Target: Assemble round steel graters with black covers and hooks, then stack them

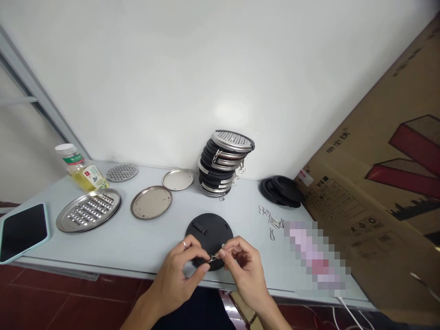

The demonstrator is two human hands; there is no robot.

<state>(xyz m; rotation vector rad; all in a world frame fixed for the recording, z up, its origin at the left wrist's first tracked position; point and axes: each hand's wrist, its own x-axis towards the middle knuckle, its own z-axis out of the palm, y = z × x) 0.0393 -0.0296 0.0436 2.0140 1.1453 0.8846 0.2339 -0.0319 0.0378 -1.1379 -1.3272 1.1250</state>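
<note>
A round black plastic disc (210,227) with a raised tab lies near the table's front edge. Over its near side, my left hand (180,270) and my right hand (244,268) meet from either side. Thumb and fingers of both pinch a small metal clip with a ring (213,258); fingertips partly hide it. A ring is on a finger of my left hand. To the right lie several loose wire clips (273,222) of similar look.
Behind stands a leaning stack of round graters and black discs (223,165). Left are round metal plates (151,202), a coarse grater (89,211), an oil bottle (80,169) and a phone (25,231). Black discs (282,190) and a cardboard box (371,192) stand right.
</note>
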